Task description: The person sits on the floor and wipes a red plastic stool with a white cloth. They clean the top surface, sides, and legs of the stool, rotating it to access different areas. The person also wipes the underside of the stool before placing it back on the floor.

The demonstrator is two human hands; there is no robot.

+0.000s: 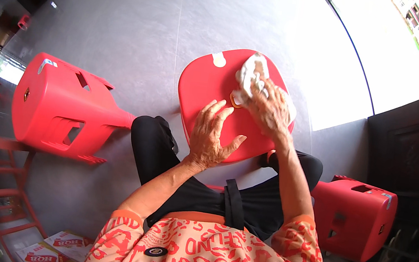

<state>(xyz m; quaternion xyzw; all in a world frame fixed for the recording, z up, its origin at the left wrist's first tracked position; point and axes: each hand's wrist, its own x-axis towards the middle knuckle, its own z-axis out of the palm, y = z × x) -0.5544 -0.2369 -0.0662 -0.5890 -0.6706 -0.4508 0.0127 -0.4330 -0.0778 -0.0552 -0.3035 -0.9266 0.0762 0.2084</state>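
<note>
A red plastic stool [204, 82] stands between my knees, its rounded square seat facing up. Pressed on the right part of the seat is a crumpled white cloth [251, 70], held under my right hand [270, 109]. Part of the cloth also shows to the right of that hand. My left hand [211, 133] rests at the near left of the seat, fingers spread, with nothing in it. A pale sticker [219, 59] is on the far left of the seat. Near the seat's middle, a small gold-rimmed emblem [235, 99] is partly covered by the cloth.
Another red plastic stool [64, 106] lies on its side to my left, and one more [357, 220] lies at my right. A red ladder-like frame [4, 192] and printed cartons [52, 249] are at the lower left. Bright light falls through a doorway [385, 55] at upper right.
</note>
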